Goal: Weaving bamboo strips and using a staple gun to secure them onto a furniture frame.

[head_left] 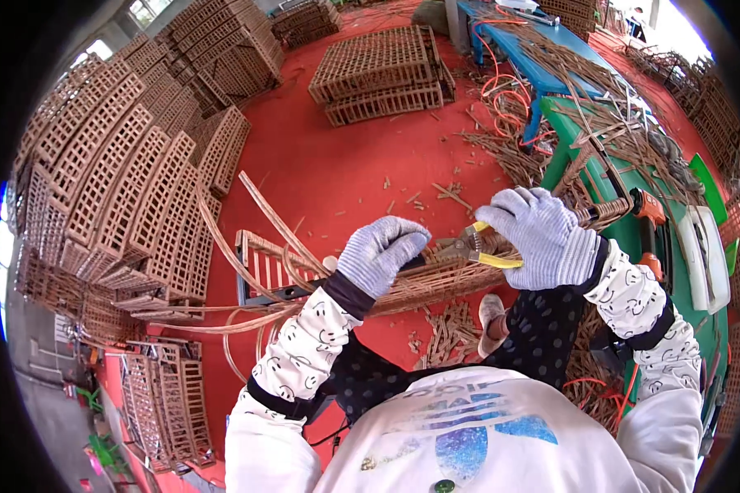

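Observation:
My right hand (543, 236), in a striped grey-white glove, is closed around the yellow handles of a pair of cutting pliers (470, 245). The handles are spread apart, and the jaws point left toward my other hand. My left hand (384, 253), gloved alike, pinches at the edge of a brown woven wicker piece (436, 286); a dark bit shows at its fingertips, too hidden to name. The piece lies across in front of me. Long loose wicker strips (284, 222) fan out from its left end.
Stacks of latticed wicker panels (111, 172) rise at the left, with more panels (378, 70) on the red floor ahead. At the right, a green table (633, 185) carries strips and an orange-black power tool (649, 207). Cut scraps (450, 333) litter the floor near my shoe.

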`<action>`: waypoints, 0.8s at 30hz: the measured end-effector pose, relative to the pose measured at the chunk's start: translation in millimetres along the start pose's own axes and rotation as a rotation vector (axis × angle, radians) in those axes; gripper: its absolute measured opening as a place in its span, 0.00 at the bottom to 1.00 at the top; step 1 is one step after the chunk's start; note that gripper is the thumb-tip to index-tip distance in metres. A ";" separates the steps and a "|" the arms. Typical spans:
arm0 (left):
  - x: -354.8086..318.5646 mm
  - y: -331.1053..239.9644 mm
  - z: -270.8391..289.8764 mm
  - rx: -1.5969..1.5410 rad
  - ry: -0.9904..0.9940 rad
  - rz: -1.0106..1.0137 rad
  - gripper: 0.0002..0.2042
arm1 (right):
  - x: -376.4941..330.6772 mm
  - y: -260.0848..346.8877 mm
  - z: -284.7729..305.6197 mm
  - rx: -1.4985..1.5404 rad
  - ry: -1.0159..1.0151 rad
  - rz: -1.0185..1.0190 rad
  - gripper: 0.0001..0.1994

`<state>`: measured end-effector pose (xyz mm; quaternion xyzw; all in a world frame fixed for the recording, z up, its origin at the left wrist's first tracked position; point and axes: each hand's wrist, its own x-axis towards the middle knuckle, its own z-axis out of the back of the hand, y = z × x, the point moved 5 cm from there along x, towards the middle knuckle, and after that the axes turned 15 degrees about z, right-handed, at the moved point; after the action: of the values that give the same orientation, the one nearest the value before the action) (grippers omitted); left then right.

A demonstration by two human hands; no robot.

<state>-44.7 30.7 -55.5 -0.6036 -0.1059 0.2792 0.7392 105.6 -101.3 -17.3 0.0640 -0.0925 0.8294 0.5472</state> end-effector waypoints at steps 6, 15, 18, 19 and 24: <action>-4.5 -1.4 0.6 0.046 -0.025 -0.033 0.07 | 21.2 2.5 -4.5 -0.003 0.059 0.130 0.30; -5.5 5.9 20.1 -0.342 -0.224 -0.180 0.08 | 15.8 10.9 -11.1 -0.102 0.241 0.041 0.24; -15.7 12.7 45.9 -0.285 -0.535 -0.159 0.14 | -3.9 -0.1 -6.0 -0.077 0.092 -0.153 0.24; -20.7 11.7 52.9 -0.214 -0.562 -0.180 0.15 | -18.1 -14.9 -3.9 -0.042 0.038 -0.289 0.23; -28.5 15.5 59.0 0.692 -0.458 -0.021 0.18 | -168.7 -77.6 11.0 -0.284 -0.138 -0.852 0.32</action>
<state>-101.6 66.2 -50.4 -0.2405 -0.1737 0.4180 0.8586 243.4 -225.1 -35.1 0.0759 -0.2068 0.5032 0.8356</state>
